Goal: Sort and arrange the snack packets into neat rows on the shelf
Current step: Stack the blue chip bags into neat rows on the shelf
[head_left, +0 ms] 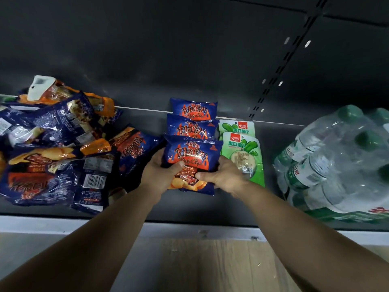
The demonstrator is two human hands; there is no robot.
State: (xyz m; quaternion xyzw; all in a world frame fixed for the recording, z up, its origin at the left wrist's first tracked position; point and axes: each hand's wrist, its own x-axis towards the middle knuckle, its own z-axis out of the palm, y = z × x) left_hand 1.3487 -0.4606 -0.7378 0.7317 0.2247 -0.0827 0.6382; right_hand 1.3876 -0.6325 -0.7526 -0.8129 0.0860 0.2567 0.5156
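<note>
A blue and orange barbecue chip packet (pixel 192 157) lies at the front of a row on the dark shelf (pixel 147 123). My left hand (pixel 162 173) grips its left side and my right hand (pixel 223 175) grips its right side, thumbs on top. Two matching chip packets (pixel 192 128) overlap behind it, running toward the back wall. Beside this row on the right lie two green radish snack packets (pixel 245 152), one overlapping the other. A loose heap of several blue and orange chip packets (pixel 56 148) covers the shelf's left part, some face down.
A shrink-wrapped pack of water bottles (pixel 336 161) with green caps fills the shelf's right end. A white tag (pixel 40 86) sticks up at the back of the heap. The pale shelf front edge (pixel 200 230) runs below my arms, with wooden floor (pixel 210 266) under it.
</note>
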